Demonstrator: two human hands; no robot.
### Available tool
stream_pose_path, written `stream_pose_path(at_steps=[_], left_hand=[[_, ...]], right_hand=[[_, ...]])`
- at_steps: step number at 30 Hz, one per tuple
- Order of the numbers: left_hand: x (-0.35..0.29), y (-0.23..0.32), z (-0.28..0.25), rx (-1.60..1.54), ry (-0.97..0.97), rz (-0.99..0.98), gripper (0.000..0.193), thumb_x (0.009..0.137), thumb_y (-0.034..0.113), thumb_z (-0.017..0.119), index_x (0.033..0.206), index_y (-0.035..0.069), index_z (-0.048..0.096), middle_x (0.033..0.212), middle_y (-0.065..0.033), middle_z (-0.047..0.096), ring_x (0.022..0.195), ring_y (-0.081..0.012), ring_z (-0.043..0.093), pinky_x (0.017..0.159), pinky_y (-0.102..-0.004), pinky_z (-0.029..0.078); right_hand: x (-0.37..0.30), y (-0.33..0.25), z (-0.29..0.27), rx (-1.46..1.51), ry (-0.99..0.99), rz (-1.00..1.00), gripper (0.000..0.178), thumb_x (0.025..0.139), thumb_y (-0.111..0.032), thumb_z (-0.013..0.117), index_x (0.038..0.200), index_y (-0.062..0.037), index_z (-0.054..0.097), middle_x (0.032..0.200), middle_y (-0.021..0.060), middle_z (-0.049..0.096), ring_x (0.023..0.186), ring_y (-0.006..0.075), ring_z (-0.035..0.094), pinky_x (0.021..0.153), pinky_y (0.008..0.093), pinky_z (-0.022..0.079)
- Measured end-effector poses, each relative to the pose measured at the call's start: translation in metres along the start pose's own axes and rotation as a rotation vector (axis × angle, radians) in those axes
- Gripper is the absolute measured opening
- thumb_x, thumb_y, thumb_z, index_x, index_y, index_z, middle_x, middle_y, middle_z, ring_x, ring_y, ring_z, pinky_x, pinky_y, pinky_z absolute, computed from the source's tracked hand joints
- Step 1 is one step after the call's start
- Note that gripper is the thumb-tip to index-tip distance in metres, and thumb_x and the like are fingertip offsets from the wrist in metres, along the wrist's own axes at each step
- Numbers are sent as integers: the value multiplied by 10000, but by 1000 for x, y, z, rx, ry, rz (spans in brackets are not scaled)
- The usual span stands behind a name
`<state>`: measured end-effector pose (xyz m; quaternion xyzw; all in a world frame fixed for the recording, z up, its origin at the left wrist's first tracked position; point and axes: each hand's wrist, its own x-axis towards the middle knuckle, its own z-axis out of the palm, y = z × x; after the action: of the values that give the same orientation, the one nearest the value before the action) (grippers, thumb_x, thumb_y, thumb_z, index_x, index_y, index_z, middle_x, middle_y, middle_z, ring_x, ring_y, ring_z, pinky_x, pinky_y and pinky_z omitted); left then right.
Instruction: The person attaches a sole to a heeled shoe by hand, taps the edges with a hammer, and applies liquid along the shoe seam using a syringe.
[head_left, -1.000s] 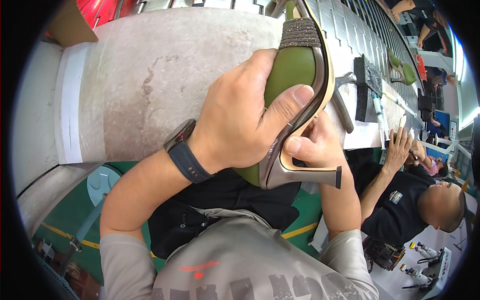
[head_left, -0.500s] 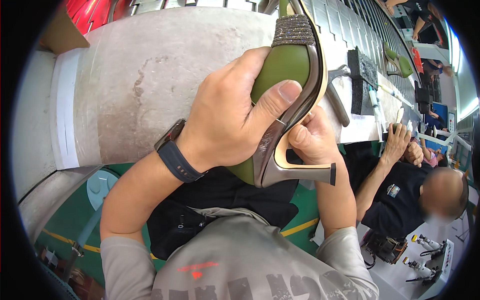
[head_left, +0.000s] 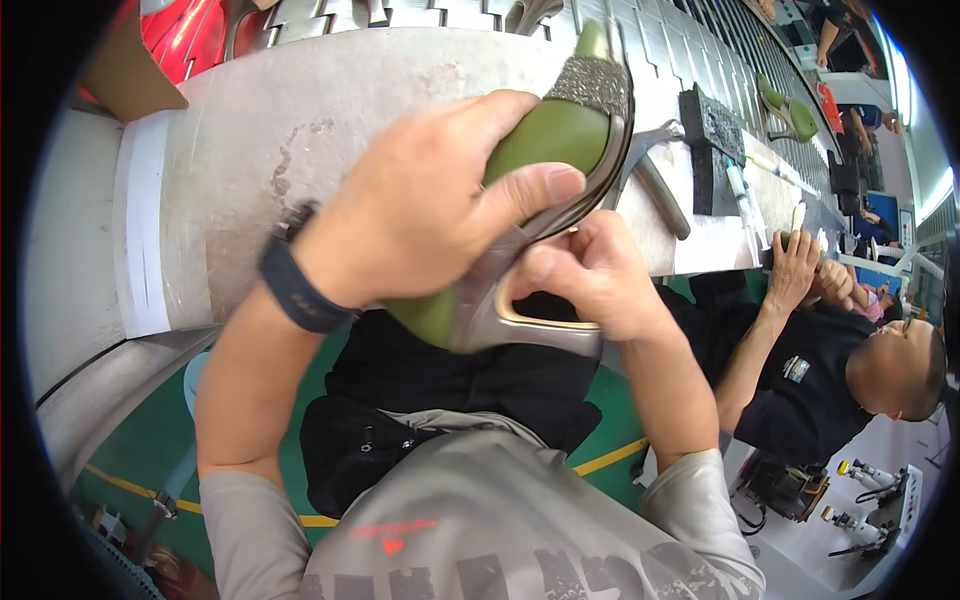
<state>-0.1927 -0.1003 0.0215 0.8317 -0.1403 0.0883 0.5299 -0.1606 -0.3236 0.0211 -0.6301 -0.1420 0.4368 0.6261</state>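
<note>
A pale worktable (head_left: 300, 180) spreads across the upper part of the view, with a slatted metal conveyor (head_left: 685, 40) running along its far side. To the right sits a co-worker in a dark shirt (head_left: 790, 395), hands raised near the table's edge. The green high-heeled shoe (head_left: 550, 140) is in the air between the person's two hands, over the near edge of the table, tilted with its toe end away from the body. The left hand (head_left: 420, 205) is clamped around its side, thumb laid along the dark rim; the right hand (head_left: 590, 270) is curled at the underside by the arch, though whether it pinches the shoe or something small cannot be told. By the look of it the shoe is well along: heel (head_left: 530, 335), upper and glittery band (head_left: 592, 82) are joined in one piece. The attention at the underside seems unfinished, since both hands are on it; what else is left does not show. On the table to the right lie a black block (head_left: 715, 150), a hammer (head_left: 660, 195) just beside it, and a slim syringe (head_left: 742, 195).
</note>
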Motion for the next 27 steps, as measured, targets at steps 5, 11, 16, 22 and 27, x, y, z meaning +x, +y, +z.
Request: stream_pose_path(at_steps=[5,11,16,22,27], left_hand=[[-2,-5,-31,300,-258,32,565,947,328,738,1345,-45,591,1117,-241,720,999,-420,684,907,-410,539],[-5,-3,-18,272,-82,-34,551,950,262,698,1363,-79,566,1113,-272,705,1003,-382,697,919,-407,531],[25,15,-2,263,-145,-206,541,946,239,666,1357,-96,557,1030,-269,704,935,-364,700,871,-403,532],[24,16,6,348,-67,-191,486,943,273,679,1267,-81,601,922,-247,700,845,-367,697,794,-417,532],[36,19,10,446,-129,-281,422,942,292,686,1152,-69,630,847,-237,682,761,-394,672,723,-431,521]], right_hand=[[-23,-6,6,-298,65,46,241,997,-114,693,1143,78,695,980,123,764,849,137,723,761,281,588],[-25,0,-48,-1375,839,-635,463,858,31,631,1321,20,625,1188,212,676,1081,402,612,961,472,489],[3,17,-78,-1505,812,-606,531,825,58,564,1352,5,614,1125,216,659,1065,407,613,952,473,505],[1,-9,-70,-1099,683,-552,378,848,-41,696,1224,-8,685,979,189,683,912,331,677,854,389,549],[7,-25,-69,-394,503,-651,263,898,-178,816,1085,-1,760,900,88,744,845,135,696,796,253,530]])
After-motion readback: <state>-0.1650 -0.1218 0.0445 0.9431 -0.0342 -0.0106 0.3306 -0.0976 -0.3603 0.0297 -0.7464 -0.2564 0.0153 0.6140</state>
